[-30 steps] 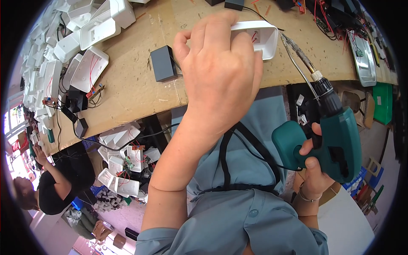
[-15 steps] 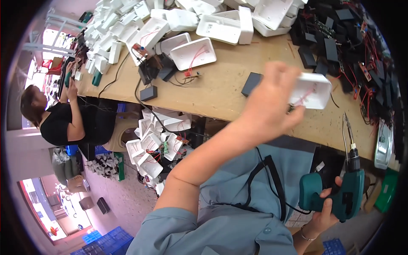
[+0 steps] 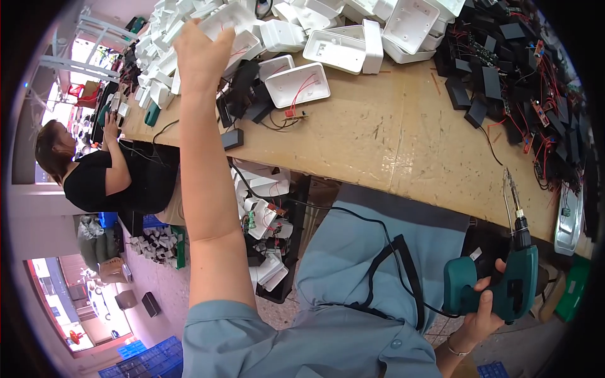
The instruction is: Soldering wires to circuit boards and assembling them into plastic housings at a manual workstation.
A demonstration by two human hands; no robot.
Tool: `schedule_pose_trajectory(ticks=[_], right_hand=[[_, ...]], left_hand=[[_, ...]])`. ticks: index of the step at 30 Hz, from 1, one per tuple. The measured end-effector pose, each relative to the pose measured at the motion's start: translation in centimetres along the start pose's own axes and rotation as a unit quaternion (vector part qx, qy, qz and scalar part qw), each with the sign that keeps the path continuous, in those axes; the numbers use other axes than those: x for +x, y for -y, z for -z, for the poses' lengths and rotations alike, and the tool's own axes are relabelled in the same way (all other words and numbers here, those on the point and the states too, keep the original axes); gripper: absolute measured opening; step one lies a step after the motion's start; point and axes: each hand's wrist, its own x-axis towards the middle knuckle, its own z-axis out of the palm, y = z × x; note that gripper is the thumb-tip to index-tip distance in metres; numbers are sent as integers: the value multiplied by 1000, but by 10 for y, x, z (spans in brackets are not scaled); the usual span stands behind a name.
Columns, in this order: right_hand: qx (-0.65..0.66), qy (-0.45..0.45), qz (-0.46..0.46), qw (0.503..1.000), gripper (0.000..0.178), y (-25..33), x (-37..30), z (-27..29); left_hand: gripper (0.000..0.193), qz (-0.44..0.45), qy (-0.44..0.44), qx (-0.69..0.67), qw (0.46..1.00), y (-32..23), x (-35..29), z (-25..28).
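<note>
1 left hand [image 3: 203, 53]: at a white case [image 3: 232, 19], grip cannot be told
Right hand [image 3: 483, 315]: curled around green soldering gun [image 3: 522, 277]
White tag [image 3: 476, 254]: too small to read

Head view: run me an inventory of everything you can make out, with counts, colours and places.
Table: one, tan, upper middle
White boxes: many, white, heaped along the far side, left to centre
Black boxes: many, black, heaped at right
Circuit boards: several, some red, among the black boxes
Metal tray: one, silver, right edge
Handheld tool: one, green, lower right
Cable: one, black, running left from the handheld tool
Green bin: one, green, far right
Co-worker: one, black top, left
Left grip: one, bare, at the white boxes; hold unclear
Right grip: one, bare, around the handheld tool
</note>
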Motion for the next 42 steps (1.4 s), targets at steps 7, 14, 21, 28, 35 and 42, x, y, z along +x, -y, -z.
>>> schedule_pose_trajectory(ticks=[7,14,21,28,35,42], right_hand=[[-9,-12,-17,1000,53,1,-1,1],[-8,-4,-6,1000,53,-1,-1,2],[-22,-18,0,1000,54,2,-2,3],[-5,-5,-10,1000,55,-4,4,6],[-8,-37,-30,999,56,-8,4,5],[6,-56,-24,998,56,-4,1,7]], left_hand=[[81,80,47,2,996,-1,-8,-8],[49,-363,29,-239,900,-53,-2,5],[28,-233,288,270,889,-86,12,-38],[31,-236,199,-14,951,-61,22,-32],[20,-165,76,-263,948,-124,-44,22],[18,-409,26,-327,852,-219,-165,-16]])
